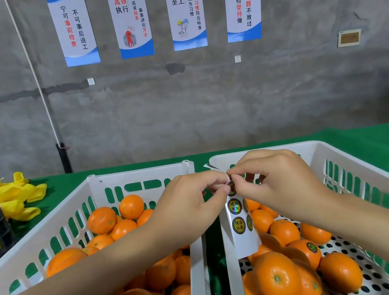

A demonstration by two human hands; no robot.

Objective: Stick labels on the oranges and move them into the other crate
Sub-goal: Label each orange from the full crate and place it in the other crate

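Here you are in the peeling step: both hands are up together over the gap between the 2 crates, and no orange is in either one. Your left hand (pixel 189 200) pinches the top of the label strip (pixel 241 227) between thumb and fingertips, and the strip hangs straight down from there over the near-left corner of the right crate (pixel 322 144). Your right hand (pixel 272 180) meets it knuckle to knuckle, thumb and forefinger nipped on what looks like the topmost label at the strip's upper edge; I can't tell whether it's free of the backing. 2 round labels face you lower on the strip, with the edge of another column beside them.

Next, by my read, you need that label clean off on a right fingertip, sticky side out, then a reach into the left crate (pixel 138 174) for a bare orange, so one hand has to give up the strip or tuck it aside.

The left crate is heaped with unlabelled oranges (pixel 102 219), piled high at the near end. The right crate holds fewer, clustered near you with perforated floor showing, and 1 labelled orange (pixel 308 252) shows its dark round sticker. Judging by that, plenty of work remains
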